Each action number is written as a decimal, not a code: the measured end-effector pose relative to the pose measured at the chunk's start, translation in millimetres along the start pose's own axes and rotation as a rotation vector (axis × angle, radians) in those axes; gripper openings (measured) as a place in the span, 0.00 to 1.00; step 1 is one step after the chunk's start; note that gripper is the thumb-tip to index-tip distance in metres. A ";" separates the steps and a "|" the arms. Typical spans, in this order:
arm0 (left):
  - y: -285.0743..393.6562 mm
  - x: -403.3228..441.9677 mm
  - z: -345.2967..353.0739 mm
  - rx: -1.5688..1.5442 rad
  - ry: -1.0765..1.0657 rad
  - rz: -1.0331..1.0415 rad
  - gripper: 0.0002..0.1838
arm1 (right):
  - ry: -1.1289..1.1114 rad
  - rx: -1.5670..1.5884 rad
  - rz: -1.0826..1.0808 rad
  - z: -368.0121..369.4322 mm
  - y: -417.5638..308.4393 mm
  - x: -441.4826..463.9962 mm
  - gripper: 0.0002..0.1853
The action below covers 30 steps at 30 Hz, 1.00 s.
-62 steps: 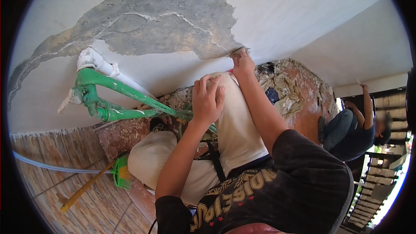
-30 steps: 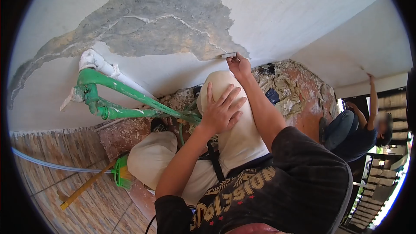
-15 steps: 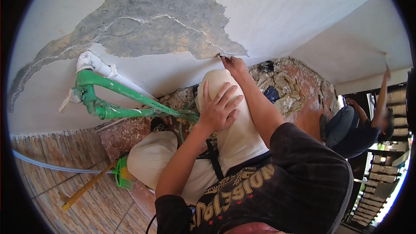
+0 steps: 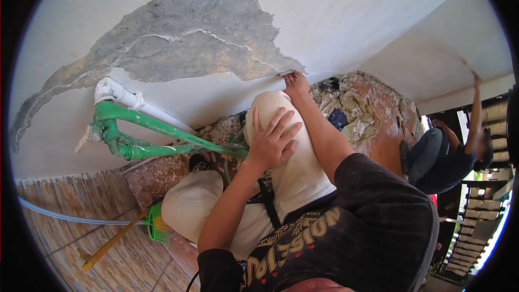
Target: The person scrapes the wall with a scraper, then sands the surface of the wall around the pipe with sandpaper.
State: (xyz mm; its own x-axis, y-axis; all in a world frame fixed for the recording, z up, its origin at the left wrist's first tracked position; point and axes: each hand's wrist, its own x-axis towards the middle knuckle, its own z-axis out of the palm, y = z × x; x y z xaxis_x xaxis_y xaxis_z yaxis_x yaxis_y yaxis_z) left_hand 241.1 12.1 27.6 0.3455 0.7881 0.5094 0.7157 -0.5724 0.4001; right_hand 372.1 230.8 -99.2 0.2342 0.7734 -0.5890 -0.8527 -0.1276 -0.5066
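Note:
At the lower right tip of the grey bare patch on the white wall, my right hand is closed on a small flat scraper, held against the wall. Most of that tool is hidden by the fingers. My left hand lies with spread fingers on my raised knee, holding nothing. A thin white line of filler runs across the grey patch down towards the scraper.
Green pipes join a white pipe at the left. A green broom lies on the tiles. Crumpled cloth and debris cover the floor by the wall. A co-worker crouches at the right, one arm raised to the wall.
My right hand moved left along the patch edge, then slightly back right, with the scraper. My left hand settled flat on the knee. The co-worker's raised arm moved along the wall.

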 end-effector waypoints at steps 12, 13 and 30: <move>0.9 3.2 -1.0 -0.006 -0.028 -0.008 0.21 | 0.071 -0.369 -0.381 -1.8 -8.9 0.3 0.10; 1.3 2.7 -1.2 -0.004 -0.026 -0.009 0.21 | 0.004 -0.469 -0.495 -2.6 -7.3 2.2 0.08; 0.7 5.9 -2.6 0.015 -0.034 -0.004 0.21 | 0.011 -0.813 -0.450 -2.1 -5.5 2.9 0.12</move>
State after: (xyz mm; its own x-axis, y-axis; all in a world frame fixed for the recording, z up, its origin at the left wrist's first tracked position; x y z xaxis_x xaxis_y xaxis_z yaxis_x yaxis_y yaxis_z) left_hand 242.0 15.8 32.8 0.3630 0.7980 0.4811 0.7259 -0.5659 0.3909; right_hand 378.4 232.5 -99.4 0.4720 0.8501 -0.2334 -0.0919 -0.2159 -0.9721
